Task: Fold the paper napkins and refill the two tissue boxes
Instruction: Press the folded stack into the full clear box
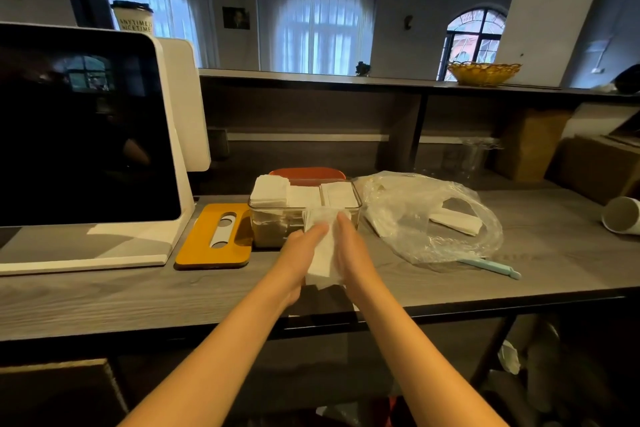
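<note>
I hold a stack of white napkins [323, 253] between my two hands, above the front part of the grey bench [104, 295]. My left hand [300, 253] presses on the left side of the stack with straight fingers, and my right hand [351, 250] presses on the right side, also with straight fingers. The picture is a little blurred here, so I cannot see the thumbs. The top end of the stack is just in front of the clear tissue box [277, 224], which already has folded napkins inside. An orange box [306, 173] stands directly behind it. The yellow lid [216, 236] lies flat on the bench, touching the left side of the clear box. To the right lies a plastic bag [429, 215] with more napkins inside
</note>
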Tool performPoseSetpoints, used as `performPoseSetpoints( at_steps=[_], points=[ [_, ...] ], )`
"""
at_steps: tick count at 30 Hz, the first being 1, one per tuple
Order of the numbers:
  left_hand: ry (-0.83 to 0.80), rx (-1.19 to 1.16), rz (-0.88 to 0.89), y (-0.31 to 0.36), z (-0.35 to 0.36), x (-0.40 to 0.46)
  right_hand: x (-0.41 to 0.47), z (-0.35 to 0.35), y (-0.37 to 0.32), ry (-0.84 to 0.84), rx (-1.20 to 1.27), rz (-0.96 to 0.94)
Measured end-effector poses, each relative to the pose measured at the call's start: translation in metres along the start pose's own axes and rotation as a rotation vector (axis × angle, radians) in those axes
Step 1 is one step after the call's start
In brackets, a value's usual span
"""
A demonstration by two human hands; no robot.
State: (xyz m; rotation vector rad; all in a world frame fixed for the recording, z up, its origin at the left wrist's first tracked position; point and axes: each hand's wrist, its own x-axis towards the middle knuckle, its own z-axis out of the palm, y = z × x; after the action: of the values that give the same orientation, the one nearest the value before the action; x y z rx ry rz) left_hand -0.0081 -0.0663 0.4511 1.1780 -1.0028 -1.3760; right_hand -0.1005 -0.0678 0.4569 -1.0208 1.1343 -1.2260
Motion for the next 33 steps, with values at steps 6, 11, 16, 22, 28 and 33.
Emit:
performPoseSetpoints(
  at_steps=[6, 11, 16, 22, 28, 33],
  points=[
    [0.131, 0.132, 0.145, 0.01, -0.009, 0.009, 0.009, 0.004, -0.028, 0.032, -0.315, 0.083],
    [0.126, 0.49, 0.245, 0.043, -0.017, 0.015, 0.027, 0.019, -0.057, 0.132, -0.357, 0.115],
    [0.256, 0.631, 0.415, 0.09, -0.038, 0.041, 0.084, 0.027, -0.091, 0.226, -0.461, 0.038],
    [0.177, 0.44, 0.114, 0.106, -0.047, 0.083, 0.127, 0.046, -0.093, 0.095, -0.735, 0.11],
    [0.127, 0.324, -0.03, 0.099, -0.055, 0.102, 0.136, 0.056, -0.076, 0.078, -0.997, 0.172],
    [0.077, 0.626, 0.05, 0.094, -0.054, 0.108, 0.141, 0.053, -0.07, 0.129, -1.149, -0.074]
  ],
)
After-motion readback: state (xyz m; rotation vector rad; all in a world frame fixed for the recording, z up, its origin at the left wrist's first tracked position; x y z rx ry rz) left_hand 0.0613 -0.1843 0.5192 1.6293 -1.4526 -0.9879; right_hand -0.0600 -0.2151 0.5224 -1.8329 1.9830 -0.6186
